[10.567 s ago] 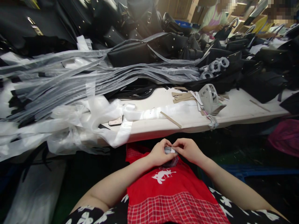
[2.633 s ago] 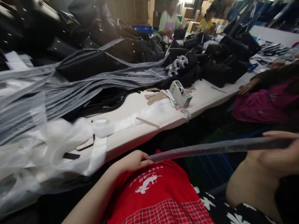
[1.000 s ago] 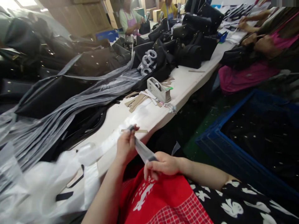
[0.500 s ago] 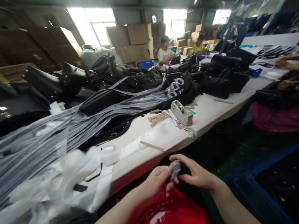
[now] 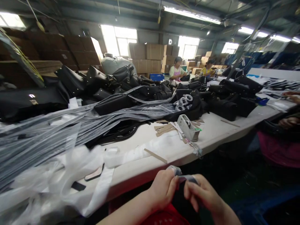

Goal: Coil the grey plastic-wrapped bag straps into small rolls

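In front of my body, just off the table's front edge, my left hand (image 5: 163, 187) is closed on a grey, plastic-wrapped strap (image 5: 188, 178). One rounded, shiny bit of it sticks up above the left fingers. My right hand (image 5: 205, 191) pinches the same strap a short way to the right, so a piece spans the gap between the hands. Much of the strap is hidden in my fingers. On the table (image 5: 131, 170) nearby lie a flat brown strip (image 5: 155, 155) and a grey tape dispenser (image 5: 188, 128).
Long plastic-wrapped straps (image 5: 98, 120) and crumpled white wrapping (image 5: 53, 181) cover the left. Several wrapped rolls (image 5: 184, 102) rest among black leather bags (image 5: 138, 97). Two people work across the table. Another person's hand (image 5: 290, 122) is at right. Cardboard boxes (image 5: 152, 57) stand behind.
The view has tilted up and turned left. My hands were close together around the bunched strap; now they are apart slightly, with a piece stretched between them.
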Motion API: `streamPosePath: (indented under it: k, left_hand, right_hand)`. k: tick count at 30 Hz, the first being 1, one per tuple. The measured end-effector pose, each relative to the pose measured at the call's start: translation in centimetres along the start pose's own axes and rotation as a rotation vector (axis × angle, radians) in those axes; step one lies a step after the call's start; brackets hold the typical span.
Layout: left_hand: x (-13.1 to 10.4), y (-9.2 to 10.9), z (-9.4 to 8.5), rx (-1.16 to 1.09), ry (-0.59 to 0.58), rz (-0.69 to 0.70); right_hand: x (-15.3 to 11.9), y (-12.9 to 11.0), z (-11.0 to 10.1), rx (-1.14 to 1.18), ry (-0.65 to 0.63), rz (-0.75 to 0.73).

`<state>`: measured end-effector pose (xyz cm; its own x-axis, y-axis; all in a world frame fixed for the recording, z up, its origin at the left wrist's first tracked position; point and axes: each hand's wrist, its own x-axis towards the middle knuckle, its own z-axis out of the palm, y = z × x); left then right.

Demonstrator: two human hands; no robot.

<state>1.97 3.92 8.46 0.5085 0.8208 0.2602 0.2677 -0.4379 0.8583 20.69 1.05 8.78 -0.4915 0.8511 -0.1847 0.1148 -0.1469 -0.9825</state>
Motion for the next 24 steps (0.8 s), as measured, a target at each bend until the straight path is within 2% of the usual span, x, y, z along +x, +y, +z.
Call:
streamPosePath:
  k: [1, 3, 5, 7, 10, 12, 14, 16, 18, 19, 20, 22, 24]
  left_hand:
    - [-0.2, 0.1, 0.1, -0.014, -0.074, -0.035]
    - [-0.2, 0.1, 0.3, -0.169, -0.140, -0.213]
    - [-0.1, -0.1, 0.5, -0.450, -0.192, -0.404]
    - [0.0, -0.2, 0.5, -0.749, -0.269, -0.499]
    - [0.4, 0.4, 0.0, -1.023, -0.306, -0.527]
    - [0.8, 0.9, -0.6, -1.085, -0.233, -0.553]
    - [1.4, 0.9, -1.1, -1.084, -0.073, -0.553]
    - [2.0, 0.1, -1.4, -0.966, 0.170, -0.463]
    - [2.1, -1.4, -1.6, -0.645, 0.371, -0.303]
    - [2.0, -2.2, -1.6, -0.434, 0.411, -0.218]
    - [1.6, -2.9, -1.4, -0.225, 0.401, -0.141]
    - [0.7, -3.9, -0.9, 0.099, 0.281, -0.025]
    - [-0.1, -3.9, -0.3, 0.246, 0.124, 0.026]
  right_hand:
    - [-0.1, -0.6, -1.4, -0.116, 0.091, -0.002]
    - [-0.1, -1.2, -3.3, -0.400, 0.297, -0.076]
    - [0.1, -1.4, -3.8, -0.581, 0.367, -0.185]
    - [0.4, -1.0, -3.1, -0.590, 0.258, -0.221]
    - [1.2, 0.6, -0.9, -0.452, 0.071, -0.105]
    - [1.9, 1.9, 0.7, -0.339, 0.025, 0.004]
    - [2.2, 2.8, 2.3, -0.256, -0.043, 0.103]
    - [1.9, 2.9, 3.8, -0.208, -0.172, 0.157]
    - [1.0, 2.2, 4.8, -0.148, -0.298, 0.154]
    - [0.5, 1.6, 4.8, -0.100, -0.327, 0.135]
    - [0.0, 1.0, 4.4, -0.047, -0.317, 0.112]
    - [-0.6, 0.0, 2.6, 0.048, -0.209, 0.062]
    - [-0.6, -0.3, -0.3, 0.098, -0.060, 0.023]
